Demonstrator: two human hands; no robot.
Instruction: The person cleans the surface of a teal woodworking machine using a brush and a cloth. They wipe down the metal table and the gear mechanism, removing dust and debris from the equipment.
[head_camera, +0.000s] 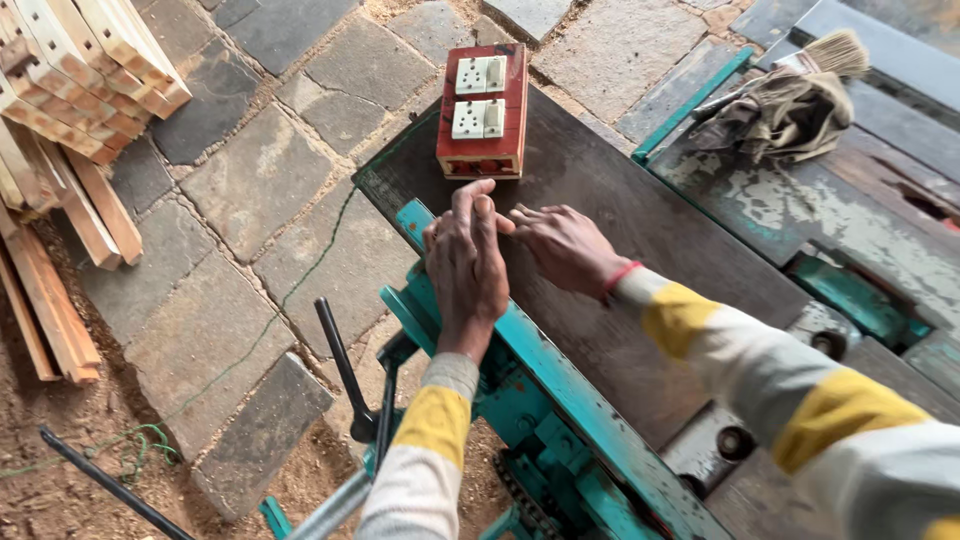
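Observation:
My left hand (466, 268) lies back-up on the near left corner of the dark machine table (640, 215), fingers stretched out and close together, pointing at a red wooden socket box (483, 110). My right hand (566, 246) comes in from the right. Its curled fingertips touch the fingers of my left hand. Whether anything small sits between them is hidden. Both arms wear cream sleeves with yellow bands, and a red band circles my right wrist. The socket box, with two white outlets on top, stands at the table's far corner, a short way beyond my fingertips.
The table belongs to a teal woodworking machine (560, 420) with a black lever (343, 365) at its left. A brush (825, 52) and a rag (785, 115) lie at the back right. Wooden slats (75, 80) are stacked at the far left on stone paving and sawdust.

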